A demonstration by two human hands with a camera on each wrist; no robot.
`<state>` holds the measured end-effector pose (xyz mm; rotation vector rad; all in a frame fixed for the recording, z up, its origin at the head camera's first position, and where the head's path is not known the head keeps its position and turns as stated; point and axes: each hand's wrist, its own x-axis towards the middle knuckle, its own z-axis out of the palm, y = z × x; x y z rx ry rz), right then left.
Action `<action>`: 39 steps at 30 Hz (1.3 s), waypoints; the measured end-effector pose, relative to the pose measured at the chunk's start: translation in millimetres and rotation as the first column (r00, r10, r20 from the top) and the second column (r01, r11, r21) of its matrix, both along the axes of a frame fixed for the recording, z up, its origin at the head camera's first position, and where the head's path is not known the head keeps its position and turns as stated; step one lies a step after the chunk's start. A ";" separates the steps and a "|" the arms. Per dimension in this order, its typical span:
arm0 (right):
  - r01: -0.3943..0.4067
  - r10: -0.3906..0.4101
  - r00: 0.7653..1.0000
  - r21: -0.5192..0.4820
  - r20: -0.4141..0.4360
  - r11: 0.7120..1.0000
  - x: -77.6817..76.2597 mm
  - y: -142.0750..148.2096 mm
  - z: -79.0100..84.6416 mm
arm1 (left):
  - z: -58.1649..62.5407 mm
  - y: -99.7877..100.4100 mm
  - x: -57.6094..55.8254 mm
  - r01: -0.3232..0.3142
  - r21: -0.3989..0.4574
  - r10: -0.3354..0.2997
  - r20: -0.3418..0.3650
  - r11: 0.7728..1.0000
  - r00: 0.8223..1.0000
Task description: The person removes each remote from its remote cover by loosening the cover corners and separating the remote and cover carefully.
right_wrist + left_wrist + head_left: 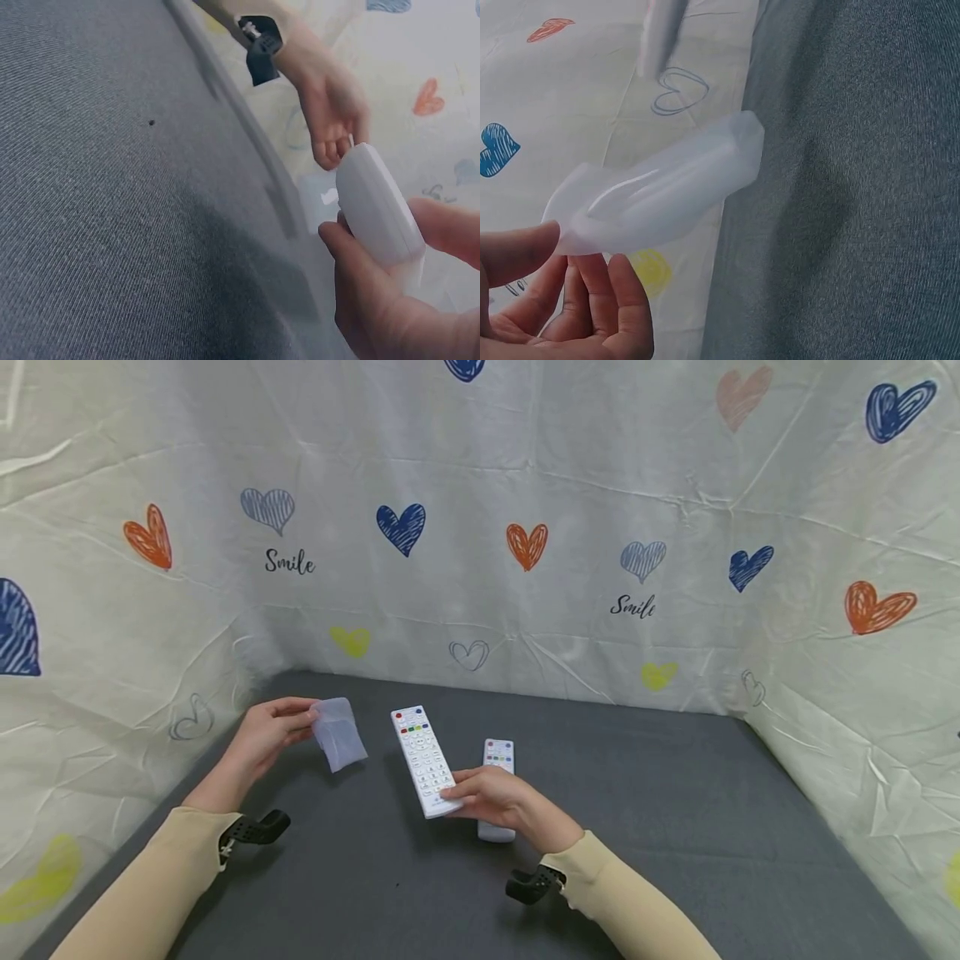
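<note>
Pinching a translucent sleeve (340,735) by one edge between thumb and fingers of the left hand (262,735); gripping a white remote (423,760) near its lower end in the right hand (502,797), buttons up, raised off the dark grey table (675,827), near the sleeve but apart from it. Just beside, partly hidden by the right hand, a second white remote (497,833) flat on the table; farther out, a pale cloth (577,568) printed with hearts. Probably at the lining-up step — not yet joined. Next, likely calling for spreading the sleeve's mouth — which edge opens, impossible to tell — and steering the remote's far end in.
</note>
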<state>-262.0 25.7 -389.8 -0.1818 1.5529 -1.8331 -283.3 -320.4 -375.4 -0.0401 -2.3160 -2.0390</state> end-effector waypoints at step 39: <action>0.087 -0.025 0.984 0.350 -0.177 0.933 -14.0 -49.1 -13.9 | -23.9 26.1 -41.0 0.097 -0.265 -0.064 0.129 0.959 0.990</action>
